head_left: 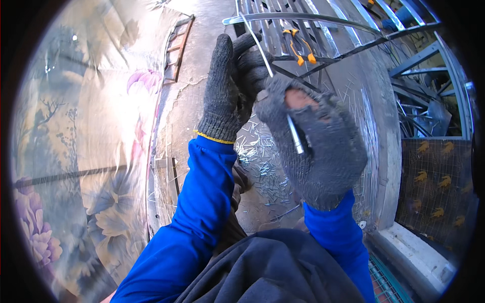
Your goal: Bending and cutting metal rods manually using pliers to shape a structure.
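Both of my hands wear dark grey knit gloves and blue sleeves. My right hand [316,146] is closed around a thin shiny metal rod [295,135] that runs up past my fingers to about [252,33]; the glove has a hole near the thumb. My left hand [226,91] is raised beside it, its fingers curled against the same rod near the right hand's fingertips. Just beyond the hands, pliers with orange handles [299,48] lie on a frame of metal bars [303,20].
Many short cut wire pieces [262,161] litter the concrete floor below the hands. A large glossy panel with a flower print [86,151] stands on the left. Metal frames and scrap [424,101] pile up at the right, beside a patterned mesh panel [434,182].
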Available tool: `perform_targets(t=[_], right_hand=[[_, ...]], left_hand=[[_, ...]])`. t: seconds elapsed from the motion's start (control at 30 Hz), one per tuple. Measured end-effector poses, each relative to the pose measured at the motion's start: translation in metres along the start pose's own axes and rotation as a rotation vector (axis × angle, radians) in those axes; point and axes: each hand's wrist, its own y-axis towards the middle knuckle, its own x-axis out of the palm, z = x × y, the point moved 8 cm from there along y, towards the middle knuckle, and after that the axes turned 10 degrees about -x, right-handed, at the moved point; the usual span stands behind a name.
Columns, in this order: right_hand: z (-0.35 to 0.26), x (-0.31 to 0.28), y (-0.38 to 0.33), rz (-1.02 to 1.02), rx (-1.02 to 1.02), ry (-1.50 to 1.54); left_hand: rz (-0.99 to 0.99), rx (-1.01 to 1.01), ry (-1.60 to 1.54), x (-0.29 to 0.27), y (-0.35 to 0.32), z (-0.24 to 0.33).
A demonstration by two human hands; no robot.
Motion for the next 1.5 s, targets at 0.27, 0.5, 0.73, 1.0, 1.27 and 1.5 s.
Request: perform_targets(t=[0.27,0.5,0.73,1.0,1.27,1.5], right_hand=[[-0.004,0.047,-0.03,-0.413,0.094,0.419],[0.094,0.029,-0.044,-0.168,0.724,0.469],[0.137,0.004,-0.07,0.128,0.971,0.618],[0.112,0.01,-0.078,0.167,0.917,0.883],[0.062,0.032,-0.099,-0.033,0.939,0.966],[0.035,0.062,-0.138,-0.474,0.922,0.731]], left_hand=[[0.049,0.014,0.18,-0.011,-0.005,0.016],[0.081,0.388,1.207,0.014,-0.021,0.023],[-0.073,0.558,1.48,0.032,-0.027,0.015],[0.62,0.777,1.152,-0.012,-0.038,0.061],[0.634,0.513,-0.149,-0.089,-0.028,0.047],[0.202,0.126,-0.465,-0.07,-0.009,0.013]])
